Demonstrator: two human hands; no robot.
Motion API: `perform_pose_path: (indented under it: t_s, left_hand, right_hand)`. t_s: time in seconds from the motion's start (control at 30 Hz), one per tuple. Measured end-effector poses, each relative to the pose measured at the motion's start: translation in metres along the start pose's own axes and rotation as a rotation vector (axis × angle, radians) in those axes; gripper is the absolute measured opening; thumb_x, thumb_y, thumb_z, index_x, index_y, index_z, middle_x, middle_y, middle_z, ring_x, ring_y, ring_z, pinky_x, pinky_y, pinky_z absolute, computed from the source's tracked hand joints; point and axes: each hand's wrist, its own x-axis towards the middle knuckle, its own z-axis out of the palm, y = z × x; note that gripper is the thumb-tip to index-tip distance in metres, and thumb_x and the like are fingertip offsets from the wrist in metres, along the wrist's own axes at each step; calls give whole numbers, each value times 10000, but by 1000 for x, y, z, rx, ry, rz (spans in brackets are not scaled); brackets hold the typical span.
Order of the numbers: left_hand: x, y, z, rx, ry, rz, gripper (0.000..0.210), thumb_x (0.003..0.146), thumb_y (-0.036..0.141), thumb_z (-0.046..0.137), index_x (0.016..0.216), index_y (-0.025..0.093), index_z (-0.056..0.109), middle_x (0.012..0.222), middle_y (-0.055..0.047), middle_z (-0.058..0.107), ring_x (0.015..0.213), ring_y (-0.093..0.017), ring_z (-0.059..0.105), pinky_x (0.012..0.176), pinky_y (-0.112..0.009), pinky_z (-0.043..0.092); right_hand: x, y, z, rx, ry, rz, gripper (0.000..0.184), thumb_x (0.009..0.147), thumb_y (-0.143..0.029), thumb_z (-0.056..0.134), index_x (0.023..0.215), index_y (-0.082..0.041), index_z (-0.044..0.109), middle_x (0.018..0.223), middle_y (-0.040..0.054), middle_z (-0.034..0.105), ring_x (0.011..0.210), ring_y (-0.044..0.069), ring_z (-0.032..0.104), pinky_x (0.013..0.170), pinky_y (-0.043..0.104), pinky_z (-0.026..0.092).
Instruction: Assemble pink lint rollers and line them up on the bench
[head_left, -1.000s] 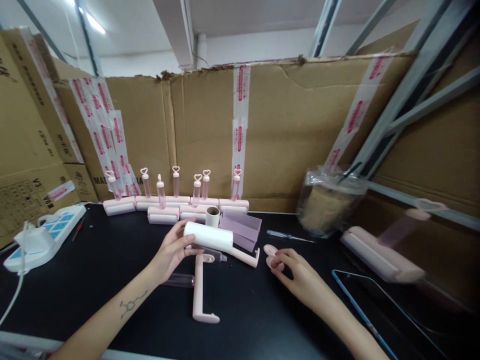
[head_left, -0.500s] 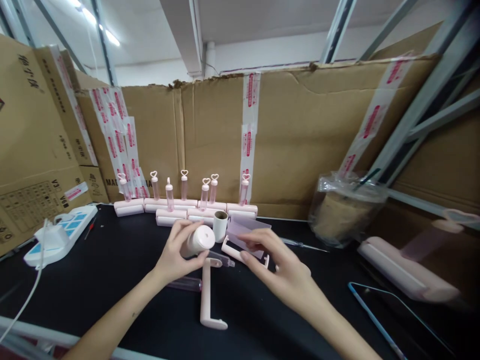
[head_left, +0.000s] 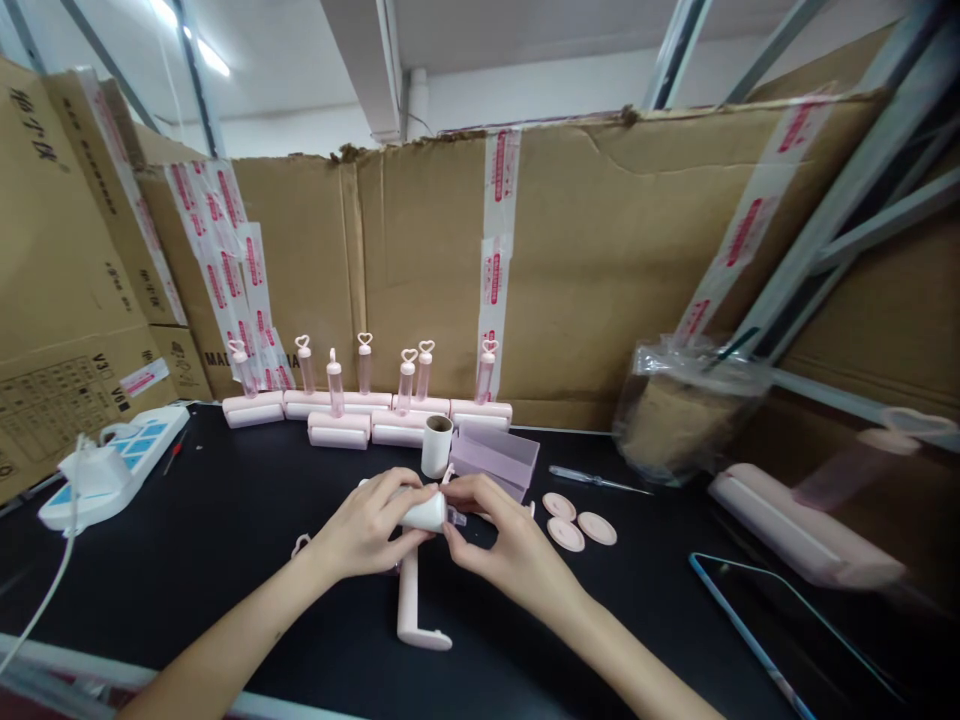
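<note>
My left hand (head_left: 375, 530) is wrapped round a white roll (head_left: 426, 511) lying nearly level above the table. At the roll's right end, my right hand (head_left: 502, 530) closes thumb and fingertips around the edge. Under the hands is a pale pink bracket-shaped handle (head_left: 409, 600), its upper part hidden. Another pink piece, mostly covered by the right hand, lies behind. Just beyond stands a second white roll (head_left: 436, 450) with a brown cardboard core. Three pink round caps (head_left: 565, 534) rest to the right of my right hand.
Behind stand several pink rollers (head_left: 339, 430) with clear heart-topped tubes. A lilac translucent case (head_left: 495, 460) and a screwdriver (head_left: 600, 480) lie nearer. To the right are a bagged drink cup (head_left: 667, 420) and a phone (head_left: 787, 640); left, a power strip (head_left: 120, 470). Cardboard (head_left: 420, 260) walls the back.
The roll in my left hand has turned from its capped end facing me to lying sideways. My right hand has moved left onto its end, uncovering the round caps.
</note>
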Motion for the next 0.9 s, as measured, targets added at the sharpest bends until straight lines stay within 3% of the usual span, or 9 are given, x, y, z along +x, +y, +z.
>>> perform_pose_path:
  t_s: [0.13,0.27,0.53,0.7,0.9]
  left_hand:
    - [-1,1,2,168,-27,98,397,809,269,558,1186,156,501,1052,-113,552,954,-218,583,785,-340,507]
    - [-2,5,5,140,-37,110,404,801,285,578,1171,149,490,1053,-109,551,934,-198,586,782,-313,508]
    - [-2,2,5,197,1,78,393,816,287,553,1183,168,473,1049,-107,558,933,-209,586,779,-334,504]
    - [-2,4,6,243,9,108,378,823,271,536,1181,168,474,1046,-111,563,937,-212,589,766,-331,503]
    - [-3,4,11,231,-15,127,358,826,243,522,1174,166,482,1042,-109,564,934,-211,584,745,-326,507]
  right_hand:
    - [1,4,5,43,38,26,226,740,-99,522,941,-201,526,913,31,568,846,169,579,775,329,507]
    - [2,5,3,81,88,52,147,724,-87,510,819,-199,525,834,13,572,795,155,583,738,307,519]
    - [2,1,2,160,27,104,325,691,-73,528,989,-200,499,961,21,608,849,149,630,805,306,527]
    - [2,-1,4,194,18,124,307,684,-84,536,967,-190,481,926,23,618,808,144,639,775,297,536]
    - [-2,0,6,45,9,95,243,645,-77,500,858,-194,481,834,16,595,780,159,601,738,307,515]
